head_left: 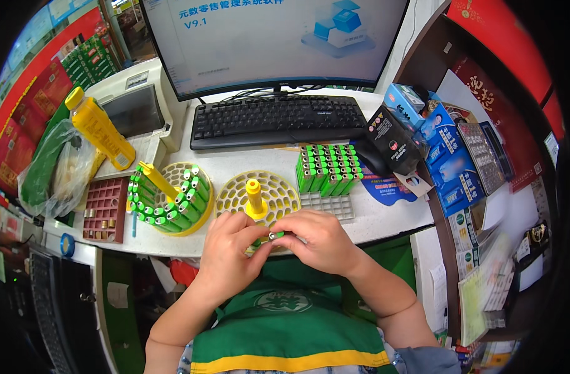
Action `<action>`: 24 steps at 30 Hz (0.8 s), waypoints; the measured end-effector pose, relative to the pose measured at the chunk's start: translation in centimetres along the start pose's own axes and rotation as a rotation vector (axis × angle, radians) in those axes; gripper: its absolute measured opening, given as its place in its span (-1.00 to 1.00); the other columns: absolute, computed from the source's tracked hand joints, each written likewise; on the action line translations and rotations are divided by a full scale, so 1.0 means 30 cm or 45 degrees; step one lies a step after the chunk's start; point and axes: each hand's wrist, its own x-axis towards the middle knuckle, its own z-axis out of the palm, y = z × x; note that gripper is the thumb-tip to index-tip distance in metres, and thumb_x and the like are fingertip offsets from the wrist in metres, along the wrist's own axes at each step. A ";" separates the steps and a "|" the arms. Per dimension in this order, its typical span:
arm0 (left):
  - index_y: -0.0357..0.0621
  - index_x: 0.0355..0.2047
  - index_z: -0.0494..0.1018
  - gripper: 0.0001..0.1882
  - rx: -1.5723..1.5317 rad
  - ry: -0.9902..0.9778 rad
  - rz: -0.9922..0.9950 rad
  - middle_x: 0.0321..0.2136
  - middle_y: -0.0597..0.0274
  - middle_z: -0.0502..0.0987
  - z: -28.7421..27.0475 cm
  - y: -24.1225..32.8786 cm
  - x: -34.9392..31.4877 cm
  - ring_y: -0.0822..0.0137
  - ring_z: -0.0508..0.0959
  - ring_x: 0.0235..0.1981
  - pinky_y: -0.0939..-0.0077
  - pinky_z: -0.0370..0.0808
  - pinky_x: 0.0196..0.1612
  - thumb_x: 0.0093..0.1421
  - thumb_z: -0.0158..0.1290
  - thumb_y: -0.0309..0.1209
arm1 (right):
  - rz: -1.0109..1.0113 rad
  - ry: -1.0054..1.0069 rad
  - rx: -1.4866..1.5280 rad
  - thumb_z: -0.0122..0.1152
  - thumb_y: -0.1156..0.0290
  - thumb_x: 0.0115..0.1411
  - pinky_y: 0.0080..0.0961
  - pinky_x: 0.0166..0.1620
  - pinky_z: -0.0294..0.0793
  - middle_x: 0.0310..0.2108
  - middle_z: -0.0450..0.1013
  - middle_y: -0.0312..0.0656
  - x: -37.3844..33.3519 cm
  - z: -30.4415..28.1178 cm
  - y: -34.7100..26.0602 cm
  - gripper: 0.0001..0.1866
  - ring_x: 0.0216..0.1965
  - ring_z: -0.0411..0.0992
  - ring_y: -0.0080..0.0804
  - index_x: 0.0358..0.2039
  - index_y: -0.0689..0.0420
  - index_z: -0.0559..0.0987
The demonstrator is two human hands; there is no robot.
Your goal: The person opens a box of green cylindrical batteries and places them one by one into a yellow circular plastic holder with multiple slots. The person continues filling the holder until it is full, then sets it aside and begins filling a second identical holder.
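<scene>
My left hand [232, 246] and my right hand [316, 240] meet at the desk's front edge. Their thumbs and fingers pinch a small green lighter [277, 235] with a metal top, mostly covered by the fingers. Just beyond them stands a round yellow rack [229, 187] with oval holes and a central post; its visible holes hold nothing. Left of it, a second yellow rack [204, 221] carries a ring of upright green lighters [185, 209]. At the right, a block of green lighters [328, 168] stands in a grey celled tray [335, 207].
A black keyboard [279, 118] lies below the monitor [279, 43], with a mouse [372, 159] beside it. Left are a printer [132, 109], a yellow bottle [101, 128] and a maroon compartment tray [104, 212]. Boxes [450, 159] and a calculator [481, 156] line the right side.
</scene>
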 end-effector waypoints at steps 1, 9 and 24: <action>-0.14 -0.41 0.55 -0.75 0.007 0.002 0.001 -0.51 0.24 0.41 0.000 -0.006 -0.004 0.20 0.40 -0.43 0.35 0.29 -0.34 -0.18 0.28 -0.50 | 0.000 -0.006 -0.001 0.29 0.50 0.00 -0.35 -0.33 0.45 -0.45 0.50 -0.13 0.000 0.006 0.000 -0.84 -0.41 0.48 -0.16 -0.37 0.19 0.55; -0.14 -0.43 0.54 -0.77 0.004 -0.008 -0.015 -0.48 0.24 0.37 0.006 -0.021 -0.015 0.21 0.37 -0.41 0.35 0.27 -0.33 -0.17 0.27 -0.49 | -0.068 -0.045 -0.122 0.28 0.48 -0.01 -0.33 -0.32 0.46 -0.44 0.50 -0.12 -0.008 0.019 0.002 -0.82 -0.38 0.48 -0.15 -0.36 0.20 0.54; -0.15 -0.28 0.52 -0.62 -0.001 -0.029 0.002 -0.40 0.18 0.42 -0.033 0.006 0.032 0.14 0.43 -0.31 0.32 0.36 -0.23 -0.18 0.30 -0.47 | 0.247 0.108 0.047 0.37 0.46 -0.05 -0.40 -0.34 0.49 -0.37 0.53 -0.13 -0.017 -0.049 0.001 -0.77 -0.41 0.50 -0.24 -0.34 0.20 0.57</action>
